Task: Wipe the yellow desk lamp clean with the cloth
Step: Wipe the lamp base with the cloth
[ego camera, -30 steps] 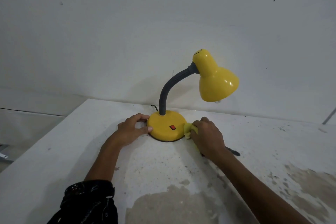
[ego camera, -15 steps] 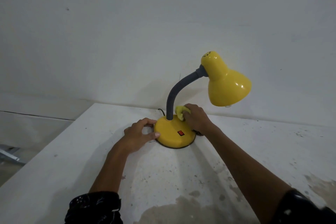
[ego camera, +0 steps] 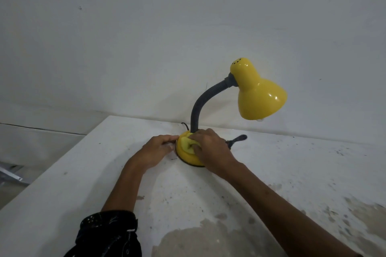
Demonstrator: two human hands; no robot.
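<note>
1. On the white desk (ego camera: 83, 173), near the wall, stands the yellow desk lamp (ego camera: 259, 98); its base (ego camera: 188, 157) sits between both hands.
2. Right hand (ego camera: 211, 148) closed on the bunched cloth (ego camera: 188, 144), pressing it onto the base top. Half a second ago it was at the foot of the grey neck (ego camera: 198, 106); a second ago, at the base's right edge.
3. Left hand (ego camera: 156, 150) still curled against the base's left rim, steadying it.
4. Judgement: base nearly covered; neck and shade (ego camera: 261, 100) likely remain.
</note>
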